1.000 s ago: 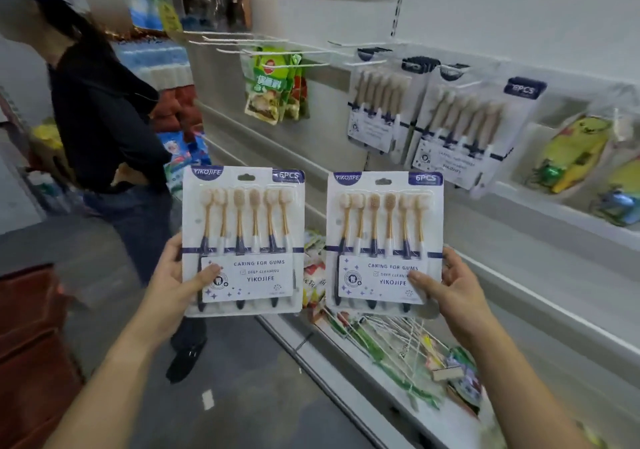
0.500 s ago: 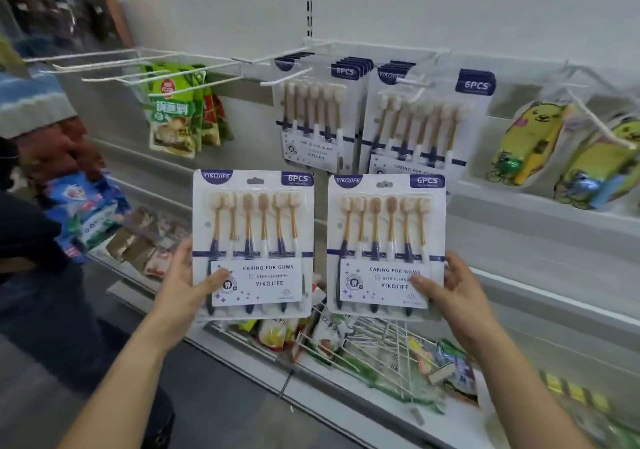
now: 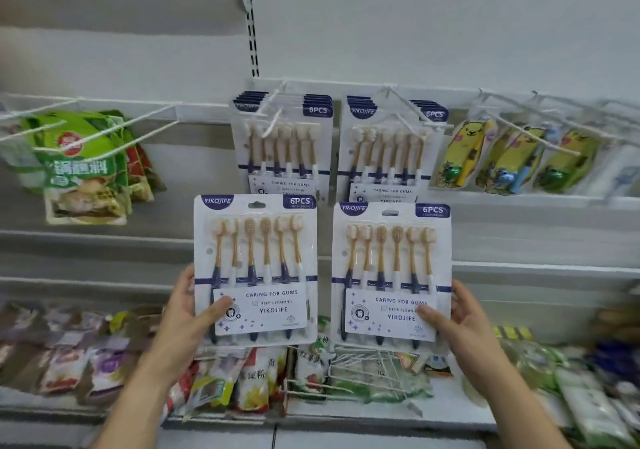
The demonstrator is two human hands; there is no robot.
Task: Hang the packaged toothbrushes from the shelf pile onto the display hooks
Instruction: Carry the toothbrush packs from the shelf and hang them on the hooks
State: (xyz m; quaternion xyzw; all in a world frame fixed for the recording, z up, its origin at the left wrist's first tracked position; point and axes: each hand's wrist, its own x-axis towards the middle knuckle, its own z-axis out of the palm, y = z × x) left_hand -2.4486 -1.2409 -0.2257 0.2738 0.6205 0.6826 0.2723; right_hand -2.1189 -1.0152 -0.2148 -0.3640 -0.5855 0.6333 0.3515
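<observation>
While left hand (image 3: 180,324) and right hand (image 3: 460,327) each clasp white six-brush toothbrush card (image 3: 255,268) (image 3: 391,275), transfer step; next, align hang slots with white wire hooks (image 3: 273,119).

Even, bright, diffuse light fills the scene, with only soft shadows under the shelf ledges (image 3: 104,237) and little glare on the two held toothbrush packs (image 3: 255,268), whose print reads sharply. The wide lens bows the rails, and the goods at both edges smear into blur, worst at lower right (image 3: 595,389).
</observation>
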